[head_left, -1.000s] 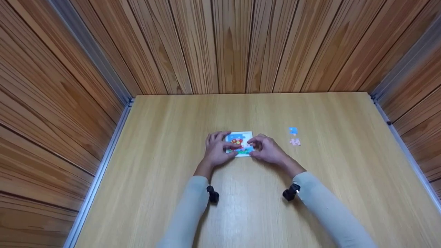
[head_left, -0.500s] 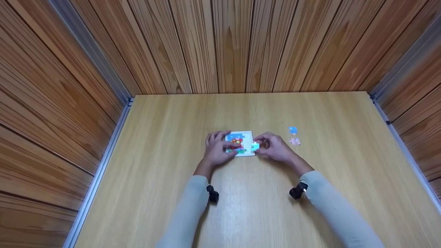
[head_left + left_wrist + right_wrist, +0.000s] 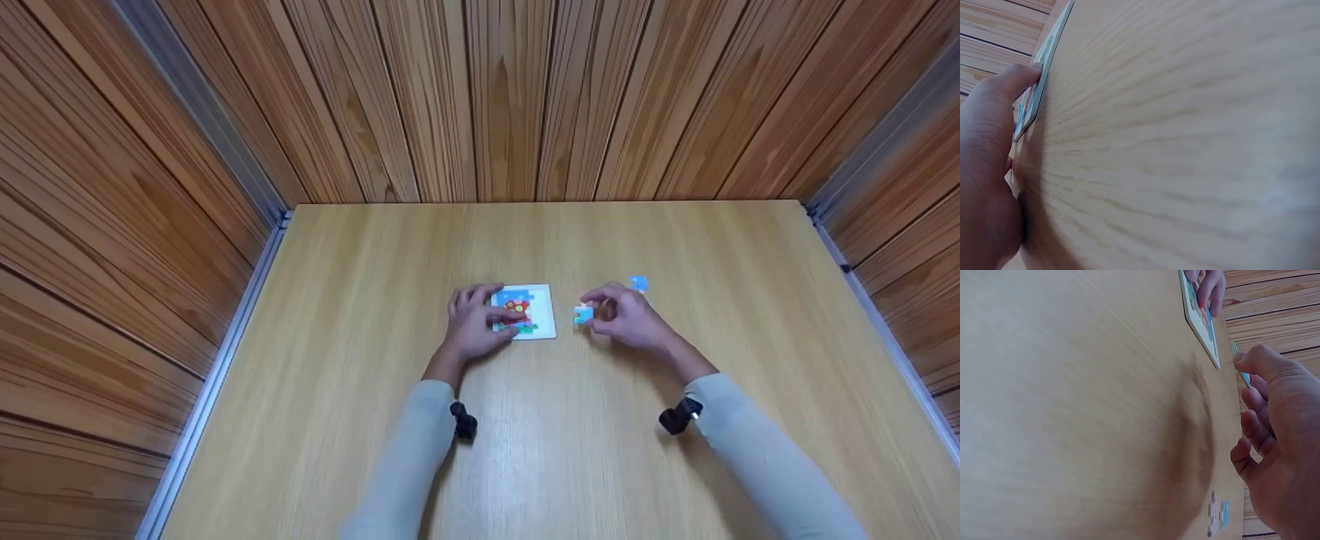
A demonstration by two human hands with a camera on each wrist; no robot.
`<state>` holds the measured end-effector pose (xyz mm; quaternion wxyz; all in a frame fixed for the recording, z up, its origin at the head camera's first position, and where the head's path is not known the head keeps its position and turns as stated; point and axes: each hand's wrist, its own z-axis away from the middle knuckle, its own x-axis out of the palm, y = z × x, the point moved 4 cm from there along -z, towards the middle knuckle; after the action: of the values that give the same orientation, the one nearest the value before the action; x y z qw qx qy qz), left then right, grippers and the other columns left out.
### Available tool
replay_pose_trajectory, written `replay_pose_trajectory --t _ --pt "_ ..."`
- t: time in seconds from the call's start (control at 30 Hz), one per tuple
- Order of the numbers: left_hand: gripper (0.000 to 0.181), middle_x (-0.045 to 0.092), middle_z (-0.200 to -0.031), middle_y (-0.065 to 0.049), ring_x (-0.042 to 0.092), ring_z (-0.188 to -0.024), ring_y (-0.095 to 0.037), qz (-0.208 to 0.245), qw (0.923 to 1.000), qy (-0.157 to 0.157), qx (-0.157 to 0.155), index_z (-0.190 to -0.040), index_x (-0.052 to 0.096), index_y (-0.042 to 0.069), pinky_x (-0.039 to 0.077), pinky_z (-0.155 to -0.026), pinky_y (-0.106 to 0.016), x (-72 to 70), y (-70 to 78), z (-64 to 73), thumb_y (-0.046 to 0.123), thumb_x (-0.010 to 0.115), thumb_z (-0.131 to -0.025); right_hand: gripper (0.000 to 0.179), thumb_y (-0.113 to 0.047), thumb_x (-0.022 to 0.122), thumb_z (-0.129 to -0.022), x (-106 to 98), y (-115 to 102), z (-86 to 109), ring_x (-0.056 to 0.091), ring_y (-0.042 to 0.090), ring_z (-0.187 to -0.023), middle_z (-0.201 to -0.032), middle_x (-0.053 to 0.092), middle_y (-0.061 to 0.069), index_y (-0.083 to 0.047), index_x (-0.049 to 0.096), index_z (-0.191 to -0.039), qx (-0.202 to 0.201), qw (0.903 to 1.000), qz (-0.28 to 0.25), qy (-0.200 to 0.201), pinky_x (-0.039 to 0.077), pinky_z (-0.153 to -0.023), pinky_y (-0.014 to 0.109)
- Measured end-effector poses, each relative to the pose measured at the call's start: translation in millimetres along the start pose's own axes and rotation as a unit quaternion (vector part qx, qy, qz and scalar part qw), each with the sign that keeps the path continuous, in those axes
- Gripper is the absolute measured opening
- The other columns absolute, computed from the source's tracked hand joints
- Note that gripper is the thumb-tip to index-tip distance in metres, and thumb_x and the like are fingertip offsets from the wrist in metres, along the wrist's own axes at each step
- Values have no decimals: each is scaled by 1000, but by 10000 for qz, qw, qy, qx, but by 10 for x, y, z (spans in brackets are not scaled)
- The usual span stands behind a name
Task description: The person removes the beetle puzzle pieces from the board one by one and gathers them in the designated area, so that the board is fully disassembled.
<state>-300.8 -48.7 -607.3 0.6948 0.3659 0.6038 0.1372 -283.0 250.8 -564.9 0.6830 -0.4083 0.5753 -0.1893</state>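
Observation:
A small square jigsaw puzzle board (image 3: 541,311) with a pale border lies on the table, a red figure among blue and green pieces on its left part. My left hand (image 3: 474,326) holds the board at its left side, thumb at the near edge and a finger across the picture. To the right of the board, my right hand (image 3: 626,319) pinches a blue-green puzzle piece (image 3: 583,314) between thumb and fingertips, raised off the table. In the right wrist view that piece (image 3: 1239,363) is seen nearly edge-on, its other fingers loosely curled.
A blue puzzle piece (image 3: 639,283) lies beyond the right hand. Near it, a pink piece (image 3: 1215,517) shows in the right wrist view; the hand covers it in the head view. Wooden panels (image 3: 506,105) wall the table (image 3: 360,337) at the back and sides.
My right hand has lifted the blue-green piece off the board's lower right and carried it rightward, baring the pale board there. My left hand has stayed in place.

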Motion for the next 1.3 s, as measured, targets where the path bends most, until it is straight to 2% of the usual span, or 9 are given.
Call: replay_pose_trajectory --t 0.27,0.73,1.0,1.3 --pt "30 45 -178 -3 26 -168 -38 -32 10000 22 6 -129 86 35 4 -142 -68 -4 -1 -1 45 80 -102 42 -5 82 -100 -223 115 147 57 23 -100 -119 67 17 0 72 -140 106 9999 40 78 48 -78 18" --pt "29 46 -178 -2 26 -168 -38 -109 9999 29 5 -130 86 37 2 -142 -69 6 -6 0 43 80 -102 40 1 84 -94 -547 301 379 59 19 -95 -112 70 20 5 75 -132 -42 9996 58 280 48 -79 14" --pt "29 45 -179 -2 25 -169 -37 -165 9999 -17 -23 -131 85 37 2 -143 -68 11 -5 -9 43 80 -103 43 -1 84 -95 -650 457 497 57 19 -99 -118 69 18 1 74 -138 301 9986 383 225 48 -79 15" --pt "28 45 -179 -1 25 -170 -37 -148 9999 -22 -47 -131 85 37 2 -143 -67 1 2 -2 43 80 -103 40 -3 83 -96 -663 595 576 55 16 -95 -118 68 20 3 74 -135 448 9982 372 140 47 -74 16"
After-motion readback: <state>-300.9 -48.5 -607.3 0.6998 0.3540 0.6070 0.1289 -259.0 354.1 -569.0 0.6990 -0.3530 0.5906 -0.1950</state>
